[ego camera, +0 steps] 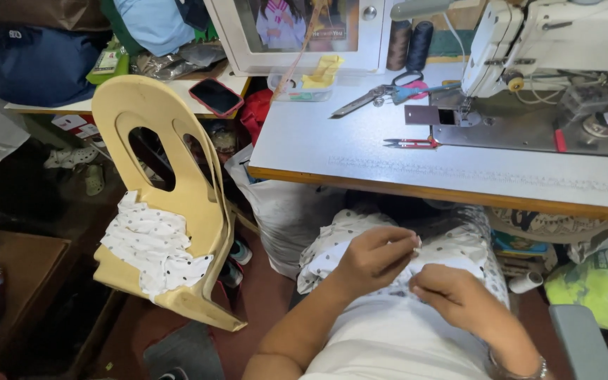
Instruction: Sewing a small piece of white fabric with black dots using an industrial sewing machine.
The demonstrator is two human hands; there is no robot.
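Both hands, left hand [374, 259] and right hand [452, 294], fingers pinched on white dotted fabric [459, 243] in lap, below sewing table [360, 151].

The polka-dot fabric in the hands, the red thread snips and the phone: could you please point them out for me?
Polka-dot fabric [459, 246], head view, on the spread part over the lap.
Red thread snips [411, 143], head view, on the handle, lying on the sewing table.
Phone [215, 96], head view, on the middle of its dark screen.
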